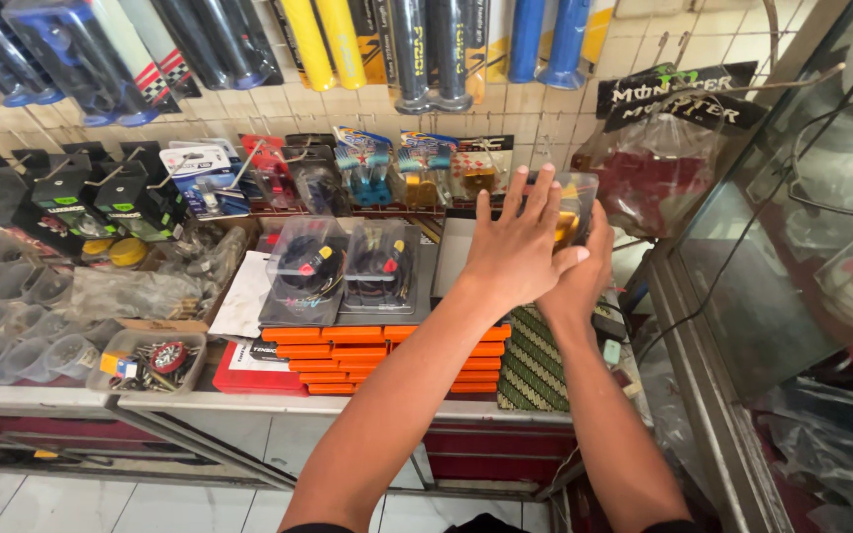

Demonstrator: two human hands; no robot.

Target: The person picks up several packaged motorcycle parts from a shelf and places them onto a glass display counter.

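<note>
Hands at back of counter: left hand flat, fingers spread against clear plastic blister pack with gold part, right hand gripping beneath; placement apparently underway, steady release needed beside orange boxes.

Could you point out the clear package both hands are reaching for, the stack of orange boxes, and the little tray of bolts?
Clear plastic package (577, 202), head view: its right face beside the fingers.
Stack of orange boxes (343, 357), head view: front edges.
Tray of bolts (122, 342), head view: its near-left rim.
</note>
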